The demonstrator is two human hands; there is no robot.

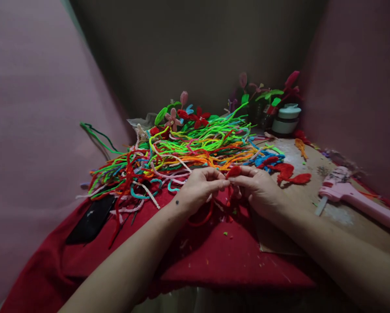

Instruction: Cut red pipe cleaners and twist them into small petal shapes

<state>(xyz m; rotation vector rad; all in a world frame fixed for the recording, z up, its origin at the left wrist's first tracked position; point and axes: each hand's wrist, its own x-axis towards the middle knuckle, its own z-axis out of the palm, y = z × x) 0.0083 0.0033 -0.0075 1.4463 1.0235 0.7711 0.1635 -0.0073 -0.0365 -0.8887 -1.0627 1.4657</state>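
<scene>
Both hands meet over the red cloth (240,256), fingertips nearly touching around a red fuzzy piece (234,171). My left hand (203,187) pinches it from the left, thumb and index finger pressed together. From the other side, my right hand (255,184) grips the same piece, whose looped tip sticks up between the fingers. A red strand (203,221) curves below the hands. Right beside my right hand, red petal-like shapes (289,174) lie on a cardboard sheet (307,198).
Many coloured pipe cleaners (195,148) are piled behind the hands. A black phone (90,219) lies at the left. A pink glue gun (354,195) rests on the right, its metal part pointing forward-left. Fuzzy flowers (199,118) and a lidded jar (286,119) stand at the back.
</scene>
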